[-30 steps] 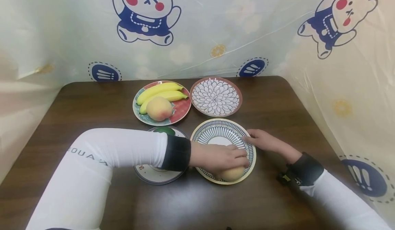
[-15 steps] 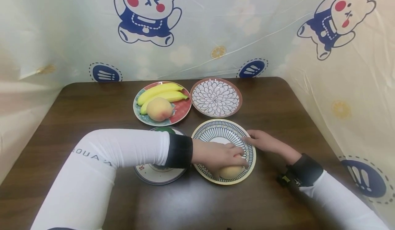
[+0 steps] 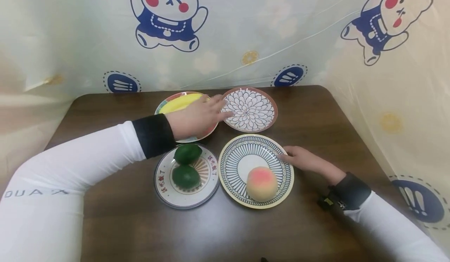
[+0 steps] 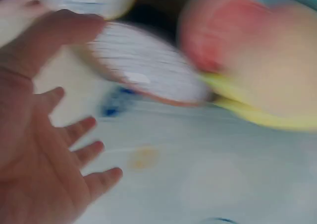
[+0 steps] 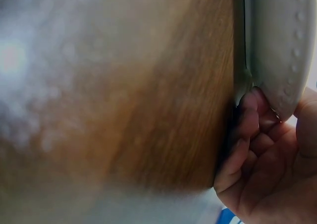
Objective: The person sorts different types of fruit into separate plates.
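My left hand (image 3: 200,115), fingers spread, is over the red and teal plate (image 3: 210,132) in the head view and hides most of what lies there. One yellow banana (image 3: 179,102) shows behind the hand. Blurred in the left wrist view, a peach (image 4: 282,60) lies in front of the bananas (image 4: 267,117), apart from the spread left hand (image 4: 54,135). A second peach (image 3: 261,184) sits in the yellow-rimmed patterned plate (image 3: 230,168). My right hand (image 3: 306,160) pinches that plate's right rim, thumb on top and fingers curled beneath, as the right wrist view shows.
A white plate (image 3: 207,189) with two dark green fruits (image 3: 186,176) stands left of the yellow-rimmed plate. Behind stands a brown-rimmed petal-pattern plate (image 3: 249,109). The wooden table (image 3: 197,234) meets a printed cloth (image 3: 225,31) at the back.
My left hand has let go of the peach in the yellow-rimmed plate and moved back and left over the banana plate. The right hand stays on the rim.
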`<state>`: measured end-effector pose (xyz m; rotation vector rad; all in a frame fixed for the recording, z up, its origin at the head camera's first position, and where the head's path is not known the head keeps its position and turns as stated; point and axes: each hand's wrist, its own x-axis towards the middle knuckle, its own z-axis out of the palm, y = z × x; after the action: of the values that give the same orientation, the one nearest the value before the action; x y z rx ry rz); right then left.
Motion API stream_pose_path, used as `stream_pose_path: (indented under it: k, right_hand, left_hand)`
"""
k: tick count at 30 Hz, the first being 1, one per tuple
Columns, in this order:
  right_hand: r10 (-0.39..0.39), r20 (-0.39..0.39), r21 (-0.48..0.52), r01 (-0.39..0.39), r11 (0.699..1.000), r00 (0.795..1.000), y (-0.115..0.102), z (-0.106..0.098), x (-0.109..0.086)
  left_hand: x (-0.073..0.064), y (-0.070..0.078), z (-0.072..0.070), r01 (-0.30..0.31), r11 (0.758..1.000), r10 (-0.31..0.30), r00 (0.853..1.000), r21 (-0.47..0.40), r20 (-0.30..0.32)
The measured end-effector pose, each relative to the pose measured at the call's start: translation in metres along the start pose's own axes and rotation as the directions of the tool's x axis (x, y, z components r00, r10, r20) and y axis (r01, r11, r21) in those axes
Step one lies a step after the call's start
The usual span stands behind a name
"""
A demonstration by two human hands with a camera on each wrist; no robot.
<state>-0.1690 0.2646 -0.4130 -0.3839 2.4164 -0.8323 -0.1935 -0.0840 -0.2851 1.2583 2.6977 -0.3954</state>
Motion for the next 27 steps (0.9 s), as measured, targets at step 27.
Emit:
stream_pose_path:
  k: [27]
  right_hand:
    - [0.001,0.004,0.005,-0.001,1.000,1.000,-0.002,-0.002,-0.001]
  left_hand:
    - [0.002,-0.040,0.057,0.117,0.992,-0.118,0.992,0.038,0.035]
